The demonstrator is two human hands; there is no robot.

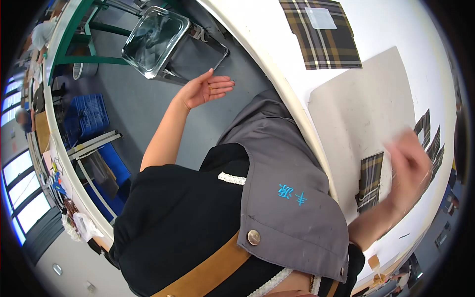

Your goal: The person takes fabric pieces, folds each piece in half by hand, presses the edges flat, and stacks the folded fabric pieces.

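Observation:
My left hand [207,92] is stretched out over the floor beside the table, palm showing, fingers straight and holding nothing, with a ring on one finger. My right hand [409,163] is above the white table, smeared by motion, so its grip cannot be made out. Close to it lies a small plaid fabric piece [370,180] on a grey-beige sheet [363,96]. More plaid strips [433,143] lie just beyond the right hand. A larger plaid piece [326,44], with a translucent whitish rectangle [320,18] on it, lies at the table's upper part.
The white table's curved edge [284,91] runs close along my apron [292,213]. A metal-framed stool [157,39] with a shiny seat stands on the floor, beside green table legs [106,59]. Blue crates [89,116] sit under another table at the left.

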